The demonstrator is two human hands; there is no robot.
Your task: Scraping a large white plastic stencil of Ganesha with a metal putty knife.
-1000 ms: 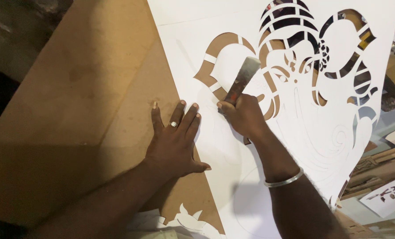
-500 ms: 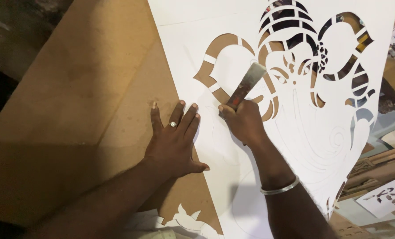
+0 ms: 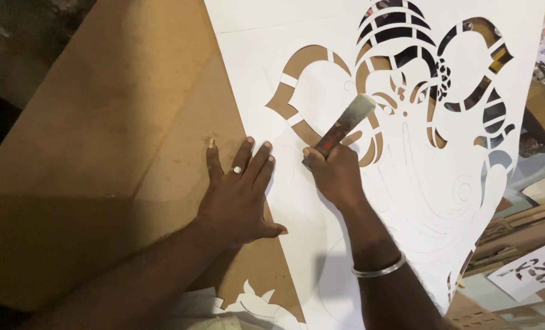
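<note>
A large white sheet (image 3: 272, 49) with a cut-out figure pattern lies on a brown board (image 3: 101, 122). My left hand (image 3: 239, 192), wearing a ring, lies flat with spread fingers across the sheet's left edge, partly on the board. My right hand (image 3: 333, 174), with a metal bangle on the wrist, grips a flat-bladed cutting tool (image 3: 346, 122) by its red and black handle. The tool's metal blade points up and right, onto the cut-out openings of the pattern.
Another white cut-out piece (image 3: 248, 305) lies at the bottom edge under my left arm. Wooden strips (image 3: 523, 220) and a white sheet with dark markings (image 3: 529, 275) sit at the lower right. Dark floor (image 3: 9, 36) shows at the far left.
My right hand and the tool have shifted slightly to the right across the sheet. My left hand stays flat in the same place.
</note>
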